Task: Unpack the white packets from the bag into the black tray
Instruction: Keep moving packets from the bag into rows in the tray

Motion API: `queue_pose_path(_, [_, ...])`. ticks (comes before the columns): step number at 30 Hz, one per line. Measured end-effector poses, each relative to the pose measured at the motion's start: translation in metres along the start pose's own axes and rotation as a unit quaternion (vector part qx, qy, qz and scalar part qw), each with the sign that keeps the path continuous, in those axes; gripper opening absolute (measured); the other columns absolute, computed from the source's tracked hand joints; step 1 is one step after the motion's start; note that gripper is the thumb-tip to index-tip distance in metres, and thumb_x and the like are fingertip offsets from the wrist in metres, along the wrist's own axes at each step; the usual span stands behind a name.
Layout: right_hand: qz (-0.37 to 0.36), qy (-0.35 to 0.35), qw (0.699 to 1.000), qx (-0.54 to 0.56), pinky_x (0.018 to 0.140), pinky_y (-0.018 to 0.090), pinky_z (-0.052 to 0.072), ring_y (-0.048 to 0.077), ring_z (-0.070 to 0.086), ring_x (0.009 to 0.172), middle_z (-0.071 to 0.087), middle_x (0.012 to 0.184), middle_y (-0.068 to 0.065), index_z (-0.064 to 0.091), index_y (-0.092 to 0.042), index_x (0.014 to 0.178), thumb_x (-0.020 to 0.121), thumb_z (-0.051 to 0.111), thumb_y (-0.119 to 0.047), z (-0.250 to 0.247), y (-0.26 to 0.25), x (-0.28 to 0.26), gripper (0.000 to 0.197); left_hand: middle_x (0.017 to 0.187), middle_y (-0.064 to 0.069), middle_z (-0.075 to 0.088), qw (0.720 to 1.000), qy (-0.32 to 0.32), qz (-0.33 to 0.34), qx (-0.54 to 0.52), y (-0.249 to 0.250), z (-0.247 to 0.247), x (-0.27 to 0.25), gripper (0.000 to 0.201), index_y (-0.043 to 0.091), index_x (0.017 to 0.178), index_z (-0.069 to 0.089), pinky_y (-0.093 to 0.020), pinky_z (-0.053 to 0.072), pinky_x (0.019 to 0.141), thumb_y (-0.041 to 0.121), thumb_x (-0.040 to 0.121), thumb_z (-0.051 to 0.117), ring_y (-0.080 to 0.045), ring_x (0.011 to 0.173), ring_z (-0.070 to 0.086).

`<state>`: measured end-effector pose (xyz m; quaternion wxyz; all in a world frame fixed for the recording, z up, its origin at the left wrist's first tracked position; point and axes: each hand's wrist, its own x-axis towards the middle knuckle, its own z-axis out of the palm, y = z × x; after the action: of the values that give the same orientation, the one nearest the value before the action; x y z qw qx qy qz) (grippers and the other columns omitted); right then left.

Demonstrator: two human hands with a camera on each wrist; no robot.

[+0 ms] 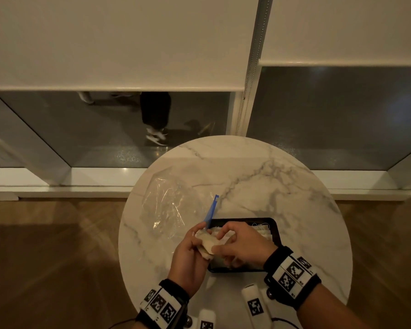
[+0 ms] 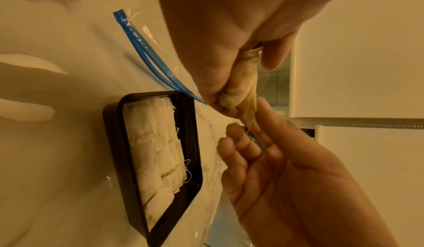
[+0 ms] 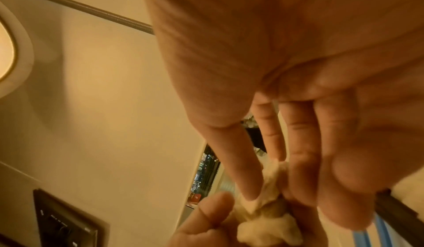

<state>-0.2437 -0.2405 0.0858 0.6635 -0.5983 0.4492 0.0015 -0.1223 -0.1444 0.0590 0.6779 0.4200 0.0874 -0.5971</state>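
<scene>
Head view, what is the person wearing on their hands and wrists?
Both hands are bare. The left wrist and right wrist each carry a black band with white panels printed with black square fiducial markers. White marker-tagged blocks protrude near them, and a thin black cable trails from the left band.

**What the views keep from us**

We cannot count the crumpled white packets point(image 1: 206, 244) bunched between both hands. The right hand point(image 1: 241, 245) hides the near part of the black rectangular tray point(image 1: 274, 230). Its fingertips point(image 3: 358, 178) blur in the right wrist view.
</scene>
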Motion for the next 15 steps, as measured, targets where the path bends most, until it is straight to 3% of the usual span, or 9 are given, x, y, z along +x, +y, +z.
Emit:
queue_pose_path(2, [-0.004,0.007,0.999,0.045,0.049,0.03,0.045,0.027,0.057,0.059,0.06,0.053,0.003,0.057,-0.013,0.096,0.075,0.079,-0.009,0.002,0.002,0.0,0.031,0.106,-0.021,0.062,0.999,0.013,0.017,0.028,0.0,0.0,0.0,0.033,0.003,0.119,0.06,-0.038,0.052,0.08,-0.002,0.095,0.038,-0.031,0.089,0.065])
queue_pose_path(5, [-0.026,0.043,0.998,0.048,0.049,0.03,0.049,0.028,0.06,0.059,0.066,0.063,0.01,0.059,-0.009,0.097,0.075,0.078,-0.002,0.0,-0.001,-0.001,0.03,0.102,-0.019,0.067,0.997,0.002,0.033,0.075,0.001,-0.002,-0.001,0.041,0.005,0.122,0.058,-0.033,0.057,0.069,-0.011,0.092,0.035,-0.026,0.083,0.068])
queue_pose_path(8, [-0.061,0.066,0.996,0.018,0.054,0.031,0.053,0.023,0.068,0.063,0.069,0.072,0.008,0.065,-0.011,0.094,0.076,0.076,-0.002,-0.005,-0.006,-0.005,0.023,0.099,-0.014,0.074,0.992,-0.004,0.051,0.118,0.004,-0.008,-0.004,0.043,0.006,0.123,0.058,-0.035,0.057,0.074,-0.015,0.091,0.038,-0.026,0.087,0.071])
queue_pose_path(11, [-0.096,0.085,0.992,0.01,0.059,0.031,0.055,0.021,0.067,0.064,0.068,0.072,0.007,0.072,-0.011,0.091,0.077,0.076,-0.001,-0.018,-0.008,-0.01,0.017,0.122,-0.022,0.066,0.989,0.006,0.055,0.136,0.005,-0.016,-0.002,0.042,0.007,0.127,0.058,-0.039,0.054,0.087,-0.013,0.093,0.044,-0.034,0.108,0.066])
queue_pose_path(15, [-0.137,0.118,0.983,0.025,0.064,0.03,0.058,0.018,0.062,0.066,0.062,0.07,0.007,0.076,-0.009,0.093,0.082,0.071,0.003,-0.044,-0.004,-0.013,0.018,0.124,-0.021,0.065,0.987,0.008,0.063,0.15,0.005,-0.025,0.0,0.039,0.009,0.127,0.058,-0.035,0.056,0.083,-0.011,0.095,0.048,-0.029,0.105,0.066])
